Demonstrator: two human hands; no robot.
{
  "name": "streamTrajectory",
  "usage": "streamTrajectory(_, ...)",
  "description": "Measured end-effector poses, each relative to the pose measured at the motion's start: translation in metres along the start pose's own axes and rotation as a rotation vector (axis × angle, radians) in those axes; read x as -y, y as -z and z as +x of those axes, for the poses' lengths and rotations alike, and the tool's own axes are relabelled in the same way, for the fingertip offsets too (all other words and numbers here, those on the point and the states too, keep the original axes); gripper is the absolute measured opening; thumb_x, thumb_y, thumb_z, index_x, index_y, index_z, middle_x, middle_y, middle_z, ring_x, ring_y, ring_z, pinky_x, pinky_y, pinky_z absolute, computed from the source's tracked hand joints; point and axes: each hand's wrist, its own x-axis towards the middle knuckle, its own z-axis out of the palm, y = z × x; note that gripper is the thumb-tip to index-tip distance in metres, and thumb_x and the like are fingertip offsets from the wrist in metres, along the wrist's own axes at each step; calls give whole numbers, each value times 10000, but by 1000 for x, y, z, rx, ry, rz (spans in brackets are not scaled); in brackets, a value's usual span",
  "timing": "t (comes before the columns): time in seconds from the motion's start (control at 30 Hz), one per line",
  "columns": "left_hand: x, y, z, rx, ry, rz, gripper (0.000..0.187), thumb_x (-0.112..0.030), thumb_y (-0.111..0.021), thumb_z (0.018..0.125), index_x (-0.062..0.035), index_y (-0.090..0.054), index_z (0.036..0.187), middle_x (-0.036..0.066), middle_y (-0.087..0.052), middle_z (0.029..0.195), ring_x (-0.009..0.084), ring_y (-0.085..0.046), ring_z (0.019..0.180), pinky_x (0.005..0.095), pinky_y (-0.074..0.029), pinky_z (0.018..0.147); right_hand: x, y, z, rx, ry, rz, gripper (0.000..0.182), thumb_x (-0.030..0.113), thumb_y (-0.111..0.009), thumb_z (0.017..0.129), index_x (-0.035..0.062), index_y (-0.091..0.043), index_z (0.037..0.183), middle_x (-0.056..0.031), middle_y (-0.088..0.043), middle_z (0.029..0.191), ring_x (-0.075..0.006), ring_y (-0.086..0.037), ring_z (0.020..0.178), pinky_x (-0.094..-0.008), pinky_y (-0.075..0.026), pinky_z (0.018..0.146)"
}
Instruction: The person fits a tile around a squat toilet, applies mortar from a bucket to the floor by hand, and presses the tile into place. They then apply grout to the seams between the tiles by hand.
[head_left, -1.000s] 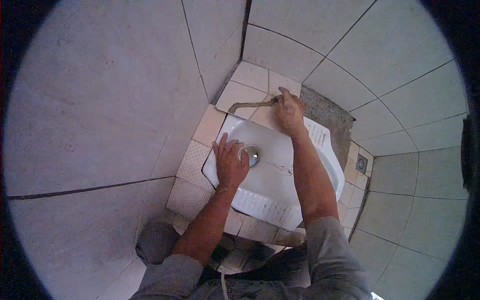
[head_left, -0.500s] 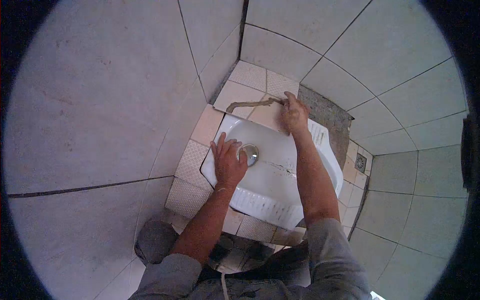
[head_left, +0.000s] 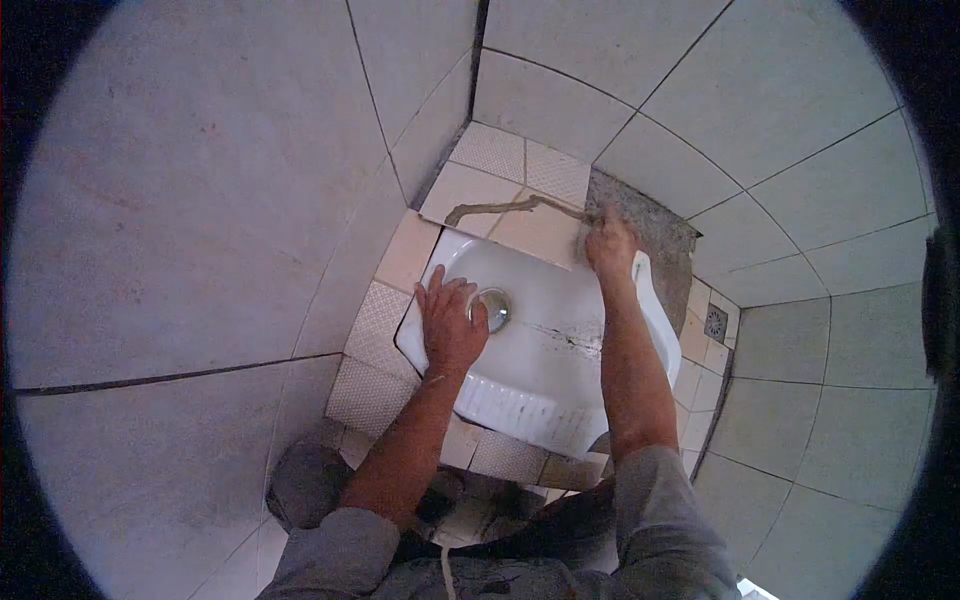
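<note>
A white squat toilet pan [head_left: 530,395] is set in the floor, with a round drain hole [head_left: 494,311] toward its left end. My left hand [head_left: 452,322] lies with fingers spread on the pan's left part, beside the hole, holding nothing. Over the pan's far edge are beige tiles [head_left: 540,235], crossed by a brown, uneven strand [head_left: 490,208]. My right hand [head_left: 611,243] is at the strand's right end, beside the bare grey patch; its fingers are bent together, and what they hold is too small to make out.
Rough grey cement [head_left: 655,225] shows behind and right of the pan. A square floor drain [head_left: 716,323] sits at the right, near the wall. Tiled walls [head_left: 180,200] rise close on the left, behind and on the right. Textured floor tiles [head_left: 380,330] border the pan.
My right hand has moved to the right, onto the edge of the cement patch, and the brown strand now reaches further right. My left hand stays in place on the pan.
</note>
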Motion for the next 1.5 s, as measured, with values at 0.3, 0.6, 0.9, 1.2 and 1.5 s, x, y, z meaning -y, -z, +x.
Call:
streamTrajectory(0.3, 1, -1, 0, -15, 9, -7, 210, -109, -619, 784, -89, -600, 993, 124, -571, 1113, 366, -369, 1284, 632, -156, 1073, 26, -6, -11, -120, 44, 160, 433, 95, -564, 734, 71, -543, 1165, -180, -625, 924, -376, -580, 898, -479, -432, 829)
streamTrajectory(0.6, 0, -1, 0, -29, 18, -23, 211, -114, -627, 770, -86, -613, 978, 118, -580, 1111, 364, -374, 1282, 626, -153, 1078, 62, -20, 13, 53, 256, 229, 473, 102, -546, 775, 79, -498, 1245, -174, -599, 1118, -340, -533, 1082, -474, -371, 956)
streamTrajectory(0.9, 0, 1, 0, -32, 29, -42, 225, -135, -619, 776, -86, -608, 995, 106, -584, 1097, 366, -379, 1278, 624, -161, 1074, 75, -23, 8, 156, 243, 85, 488, 143, -559, 762, 114, -504, 1246, -151, -598, 1134, -310, -517, 1113, -490, -315, 972)
streamTrajectory(1.2, 3, -2, -1, -14, 19, -20, 209, -168, -608, 799, -81, -616, 988, 118, -577, 1121, 377, -367, 1277, 630, -137, 1075, 118, -27, -15, 37, 415, 131, 448, 76, -535, 785, 94, -521, 1232, -108, -639, 1036, -304, -556, 1045, -461, -379, 905)
streamTrajectory(1.5, -1, 5, 1, 61, 11, 29, 245, -213, -589, 843, -64, -598, 1038, 146, -551, 1190, 368, -349, 1295, 637, -158, 1066, 166, -31, -28, 82, 489, 196, 437, 79, -539, 762, 65, -525, 1198, -138, -632, 1039, -324, -556, 1035, -479, -370, 891)
